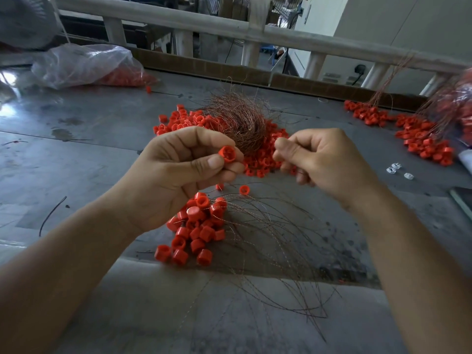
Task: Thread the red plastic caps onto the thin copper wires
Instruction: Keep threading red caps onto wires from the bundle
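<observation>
Step in hand, by the look of it: lining up one cap for threading. The left hand (184,169) has its grip clamped on a single red cap (226,154), thumb under & forefinger over, w/ the cap's open face turned up and toward the right hand (324,162). The right grip sits just beside the cap, not touching it. It's pressed together as if pinching sth thin, but no wire shows in it, so whether it holds one can't be told.

Next move prob. calls for a wire end fed from the right grip into the cap's opening: fine aim, steady left grip, cap kept face-on. If the right grip is empty, it first needs one strand from the wire bundle (237,121), which lies just beyond both grips on top of the loose caps (258,159).

The cap is bright red plastic, short & round, hollow w/ a cross-like rib inside. The fingers hide approx half of it.

Below the left grip, nearer the person, lies a heap of threaded caps (196,226), or so they look. Their wires (281,254) fan out under the right wrist over the grey table (89,149). Well beyond the left grip, far left, is a clear bag (86,65) w/ more red caps in it.
</observation>
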Demonstrator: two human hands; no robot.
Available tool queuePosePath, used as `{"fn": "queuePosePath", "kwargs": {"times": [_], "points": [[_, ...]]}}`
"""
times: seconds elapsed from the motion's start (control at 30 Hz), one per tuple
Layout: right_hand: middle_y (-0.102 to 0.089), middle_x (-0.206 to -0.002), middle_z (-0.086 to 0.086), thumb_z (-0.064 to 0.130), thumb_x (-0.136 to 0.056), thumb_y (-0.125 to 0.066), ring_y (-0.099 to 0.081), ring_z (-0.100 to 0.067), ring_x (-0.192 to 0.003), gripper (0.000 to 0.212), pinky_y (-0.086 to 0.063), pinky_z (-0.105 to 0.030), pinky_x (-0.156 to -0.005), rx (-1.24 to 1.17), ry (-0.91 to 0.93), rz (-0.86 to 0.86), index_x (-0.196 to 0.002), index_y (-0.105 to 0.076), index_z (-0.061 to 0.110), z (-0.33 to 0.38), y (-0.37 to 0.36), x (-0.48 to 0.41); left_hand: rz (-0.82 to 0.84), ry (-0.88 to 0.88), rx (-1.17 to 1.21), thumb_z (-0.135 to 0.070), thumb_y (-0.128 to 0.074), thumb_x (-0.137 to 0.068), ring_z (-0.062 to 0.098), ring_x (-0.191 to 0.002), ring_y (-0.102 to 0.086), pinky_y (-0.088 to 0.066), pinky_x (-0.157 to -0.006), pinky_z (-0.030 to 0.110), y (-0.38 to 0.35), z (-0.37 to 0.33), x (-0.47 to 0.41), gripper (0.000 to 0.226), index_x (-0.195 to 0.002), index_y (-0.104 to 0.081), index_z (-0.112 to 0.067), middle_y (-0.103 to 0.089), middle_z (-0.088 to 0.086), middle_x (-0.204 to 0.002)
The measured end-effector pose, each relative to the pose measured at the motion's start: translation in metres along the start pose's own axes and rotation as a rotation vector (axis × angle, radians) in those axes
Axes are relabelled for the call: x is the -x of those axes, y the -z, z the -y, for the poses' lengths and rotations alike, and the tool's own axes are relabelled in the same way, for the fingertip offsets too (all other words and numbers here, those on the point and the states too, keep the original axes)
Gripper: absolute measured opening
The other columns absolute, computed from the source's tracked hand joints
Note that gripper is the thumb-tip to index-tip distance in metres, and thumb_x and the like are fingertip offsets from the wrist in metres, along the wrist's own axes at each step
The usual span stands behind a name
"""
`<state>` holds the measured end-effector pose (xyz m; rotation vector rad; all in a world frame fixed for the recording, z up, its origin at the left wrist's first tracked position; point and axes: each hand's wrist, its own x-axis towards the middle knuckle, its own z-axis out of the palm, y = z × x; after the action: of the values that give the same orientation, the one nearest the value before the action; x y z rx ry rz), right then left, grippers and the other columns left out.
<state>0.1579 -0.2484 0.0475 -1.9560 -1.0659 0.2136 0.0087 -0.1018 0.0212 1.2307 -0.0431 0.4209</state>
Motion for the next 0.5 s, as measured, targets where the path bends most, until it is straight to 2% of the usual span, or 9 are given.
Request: {"fn": "queuePosePath", "kwargs": {"times": [0.07, 0.17, 0.27, 0.33, 0.43, 0.5], "points": [[-0.062, -0.056, 0.007, 0.031, -0.086, -0.059, -0.053, 0.000, -0.044, 0.022, -0.040, -0.012, -0.046, 0.056, -0.067, -0.065, -0.070, -0.065, 0.017, -0.013, 0.008, -0.006, 0.001, 0.008, -0.010, -0.008, -0.064, -0.062, 0.014, -0.073, -0.070, -0.054, -0.064, 0.018, 0.000, 0.001, 0.000, 0.019, -0.077, -0.073, -0.011, -0.072, 0.007, -0.080], [-0.062, -0.061, 0.007, 0.023, -0.085, -0.062, -0.056, -0.005, -0.054, 0.018, -0.046, -0.022, -0.057, 0.171, -0.091, -0.144, -0.068, -0.062, 0.019, -0.031, 0.011, -0.013, 0.000, 0.013, -0.024, -0.008, -0.065, -0.061, 0.014, -0.074, -0.070, -0.054, -0.064, 0.018, 0.000, 0.003, 0.000, 0.019, -0.077, -0.074, -0.012, -0.072, 0.007, -0.080], [-0.056, -0.060, 0.013, 0.016, -0.084, -0.063, -0.051, -0.001, -0.056, 0.016, -0.043, -0.018, -0.058, 0.268, -0.073, -0.144, -0.069, -0.062, 0.022, -0.041, 0.004, -0.016, 0.001, 0.013, -0.031, -0.009, -0.065, -0.061, 0.013, -0.074, -0.070, -0.054, -0.064, 0.018, 0.000, 0.003, 0.000, 0.019, -0.077, -0.074, -0.014, -0.072, 0.005, -0.080], [-0.053, -0.064, 0.016, 0.015, -0.083, -0.064, -0.048, 0.002, -0.059, 0.007, -0.038, -0.015, -0.057, 0.310, -0.040, -0.116, -0.082, -0.067, 0.020, -0.045, -0.006, -0.019, 0.006, 0.013, -0.031, -0.009, -0.065, -0.061, 0.013, -0.074, -0.070, -0.054, -0.064, 0.018, 0.001, 0.003, 0.001, 0.019, -0.078, -0.074, -0.014, -0.072, 0.006, -0.080], [-0.051, -0.072, 0.012, 0.014, -0.085, -0.061, -0.044, -0.002, -0.064, 0.021, -0.033, -0.015, -0.063, 0.375, 0.042, -0.102, -0.104, -0.067, 0.020, -0.046, -0.019, -0.023, 0.003, 0.013, -0.033, -0.009, -0.065, -0.062, 0.013, -0.074, -0.070, -0.054, -0.064, 0.018, 0.001, 0.004, 0.001, 0.019, -0.078, -0.074, -0.014, -0.072, 0.006, -0.081], [-0.053, -0.082, 0.005, 0.013, -0.086, -0.059, -0.044, -0.006, -0.072, 0.026, -0.031, -0.015, -0.068, 0.416, 0.099, -0.099, -0.111, -0.065, 0.019, -0.046, -0.026, -0.027, -0.003, 0.015, -0.032, -0.009, -0.065, -0.062, 0.013, -0.074, -0.069, -0.055, -0.064, 0.018, 0.000, 0.005, 0.000, 0.019, -0.078, -0.074, -0.014, -0.072, 0.007, -0.080]]}}
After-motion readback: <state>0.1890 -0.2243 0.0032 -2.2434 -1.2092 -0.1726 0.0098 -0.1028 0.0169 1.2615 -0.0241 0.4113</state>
